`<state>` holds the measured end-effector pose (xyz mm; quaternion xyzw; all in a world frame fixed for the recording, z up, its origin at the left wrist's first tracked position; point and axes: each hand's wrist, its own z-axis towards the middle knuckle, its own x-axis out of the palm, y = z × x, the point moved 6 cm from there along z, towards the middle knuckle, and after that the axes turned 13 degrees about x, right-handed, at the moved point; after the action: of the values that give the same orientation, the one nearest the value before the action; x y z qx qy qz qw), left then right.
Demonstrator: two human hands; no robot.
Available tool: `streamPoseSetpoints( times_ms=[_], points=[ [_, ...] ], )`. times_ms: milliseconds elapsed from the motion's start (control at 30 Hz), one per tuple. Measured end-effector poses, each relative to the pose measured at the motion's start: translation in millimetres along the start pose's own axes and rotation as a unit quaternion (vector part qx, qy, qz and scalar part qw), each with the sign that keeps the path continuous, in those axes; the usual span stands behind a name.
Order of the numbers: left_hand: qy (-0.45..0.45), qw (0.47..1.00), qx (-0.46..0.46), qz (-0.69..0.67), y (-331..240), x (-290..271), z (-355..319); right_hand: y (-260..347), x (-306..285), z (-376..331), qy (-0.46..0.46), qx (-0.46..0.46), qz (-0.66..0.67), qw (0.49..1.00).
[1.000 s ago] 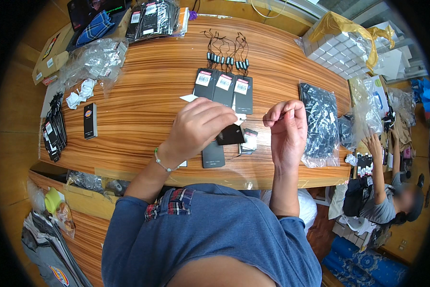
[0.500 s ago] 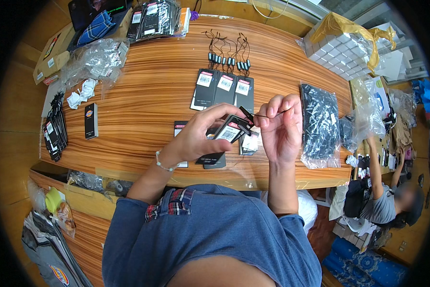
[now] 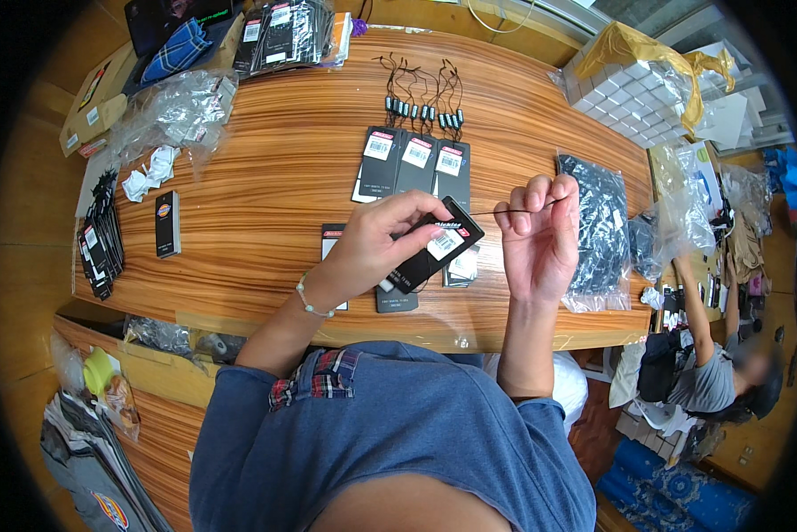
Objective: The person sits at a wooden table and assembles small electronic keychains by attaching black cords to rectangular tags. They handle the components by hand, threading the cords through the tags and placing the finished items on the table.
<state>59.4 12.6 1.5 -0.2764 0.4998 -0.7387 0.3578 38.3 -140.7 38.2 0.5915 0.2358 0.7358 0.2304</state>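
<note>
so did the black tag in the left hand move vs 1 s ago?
Yes. The black tag has come up off the table, where it lay near the dark card, and now sits tilted in the left hand, nearer the right hand.

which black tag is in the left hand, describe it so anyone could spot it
On the striped wooden table, look near the front edge, below the row of three dark tags. The left hand pinches a black card tag, tilted and lifted, unlike the flat ones.

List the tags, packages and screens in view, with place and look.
Black hang tag: left hand, white sticker.
Three black tags: table centre, red-white tops.
Single black tag: table left.
Clear bag of black cords: beside right hand.
Laptop screen: far left, dark.
</note>
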Motion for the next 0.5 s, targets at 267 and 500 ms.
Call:
streamPoseSetpoints(
  times_ms=[267, 500],
  points=[
    [-0.065, 0.934, 0.206, 0.284, -38.6, -9.8, 9.2, -0.2, 6.9, -10.6, -0.041, 0.028, -0.17, 0.984],
    [-0.027, 0.947, 0.22, 0.234, -49.0, -11.0, 10.1, -11.2, 13.7, -15.4, -0.093, 0.105, -0.311, 0.94]
  ],
)
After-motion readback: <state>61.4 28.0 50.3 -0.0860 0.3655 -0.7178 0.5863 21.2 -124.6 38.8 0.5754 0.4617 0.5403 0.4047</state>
